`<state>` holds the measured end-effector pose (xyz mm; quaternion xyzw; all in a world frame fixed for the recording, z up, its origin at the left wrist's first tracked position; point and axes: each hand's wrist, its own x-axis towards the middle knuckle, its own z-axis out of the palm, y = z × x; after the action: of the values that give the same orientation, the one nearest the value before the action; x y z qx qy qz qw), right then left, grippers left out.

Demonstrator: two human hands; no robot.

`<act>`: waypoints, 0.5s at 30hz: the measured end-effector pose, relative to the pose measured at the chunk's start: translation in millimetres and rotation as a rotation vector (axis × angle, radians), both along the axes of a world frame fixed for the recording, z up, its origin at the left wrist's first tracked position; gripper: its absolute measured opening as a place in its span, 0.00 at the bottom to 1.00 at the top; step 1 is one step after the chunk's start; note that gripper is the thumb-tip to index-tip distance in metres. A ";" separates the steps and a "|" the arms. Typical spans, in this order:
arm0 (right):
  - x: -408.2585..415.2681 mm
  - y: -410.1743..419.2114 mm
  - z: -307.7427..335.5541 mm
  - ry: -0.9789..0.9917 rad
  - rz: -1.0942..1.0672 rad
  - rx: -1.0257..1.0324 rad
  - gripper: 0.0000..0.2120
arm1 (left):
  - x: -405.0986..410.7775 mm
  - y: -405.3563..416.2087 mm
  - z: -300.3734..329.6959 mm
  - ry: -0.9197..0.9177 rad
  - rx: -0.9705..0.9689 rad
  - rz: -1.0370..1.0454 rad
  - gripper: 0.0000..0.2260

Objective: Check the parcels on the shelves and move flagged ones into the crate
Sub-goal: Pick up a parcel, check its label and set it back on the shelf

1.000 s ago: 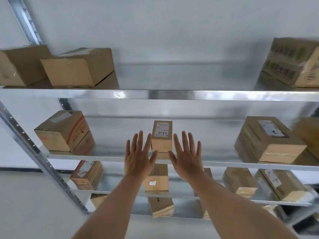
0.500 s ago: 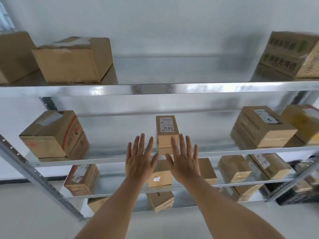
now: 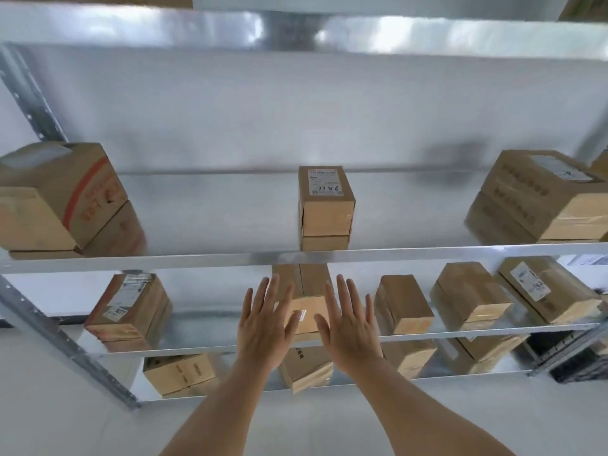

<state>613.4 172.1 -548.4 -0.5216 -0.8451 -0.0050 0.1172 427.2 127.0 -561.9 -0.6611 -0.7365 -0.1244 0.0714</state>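
We see glossy, reflective galvanised metal shelves (image 3: 427, 251). The parcels (image 3: 325, 205) are matt brown cardboard, sealed with shiny tape; some carry white paper labels (image 3: 324, 182).

One head-worn wide-angle view, facing forward at the metal shelves (image 3: 296, 258) from close, looking slightly up under an upper shelf, forearms entering from the bottom edge, no second view
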 end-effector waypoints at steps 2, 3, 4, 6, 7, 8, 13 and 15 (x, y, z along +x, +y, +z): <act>3.0 4.4 -37.7 -0.006 0.009 -0.031 0.31 | 2.6 7.0 -35.6 0.001 0.022 -0.007 0.27; 4.0 7.8 -57.3 -0.004 0.009 -0.037 0.31 | 2.8 11.9 -53.9 -0.017 0.026 -0.002 0.27; 4.3 13.6 -75.3 -0.003 0.010 -0.042 0.31 | 2.1 18.9 -69.5 -0.041 0.031 0.014 0.27; 3.3 27.0 -111.2 -0.003 -0.003 -0.030 0.31 | -0.5 33.2 -100.7 -0.071 0.066 0.061 0.27; 0.8 36.7 -123.9 0.004 -0.018 -0.017 0.31 | -3.9 42.4 -110.4 -0.083 0.090 0.081 0.27; -2.5 47.2 -135.0 0.016 -0.035 -0.001 0.31 | -7.8 51.3 -118.1 -0.099 0.121 0.096 0.27; -17.5 85.5 -162.7 0.065 -0.012 0.040 0.38 | -25.6 85.1 -151.1 -0.092 0.216 0.107 0.28; -21.9 93.7 -171.7 0.085 0.013 0.075 0.39 | -26.5 91.6 -162.2 -0.108 0.208 0.119 0.31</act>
<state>591.4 265.8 -720.1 -0.5111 -0.8419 -0.0136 0.1724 400.7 218.6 -724.1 -0.5974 -0.7604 -0.2311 0.1074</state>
